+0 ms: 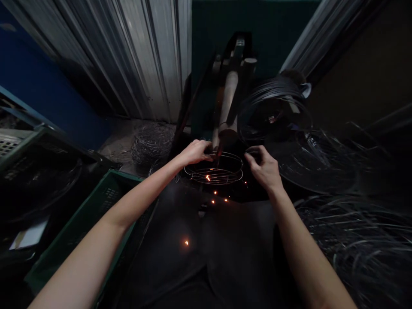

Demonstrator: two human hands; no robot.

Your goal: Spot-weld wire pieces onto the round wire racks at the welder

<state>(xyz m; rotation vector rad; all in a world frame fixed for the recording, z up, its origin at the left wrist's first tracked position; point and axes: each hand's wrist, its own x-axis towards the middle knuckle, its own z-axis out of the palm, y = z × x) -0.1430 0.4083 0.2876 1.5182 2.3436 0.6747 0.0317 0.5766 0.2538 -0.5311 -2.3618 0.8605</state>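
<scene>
A round wire frame (219,177) with an upper ring and crossing wires below hangs at the tip of a dark machine's metal arm (229,94). My left hand (197,152) has its fingers pinched on the left part of the upper ring, close to the machine tip. Just off the ring's right side is my right hand (264,167), thumb and fingers curved and apart; I make out nothing between them. Orange sparks (215,193) scatter below the wire frame, over the dark surface nearest me.
Coiled wire (277,92) and tangled wire pieces (360,231) lie at the right. A green crate (82,219) stands at the left, near another wire pile (152,141) on the floor. A corrugated metal wall (128,51) rises behind.
</scene>
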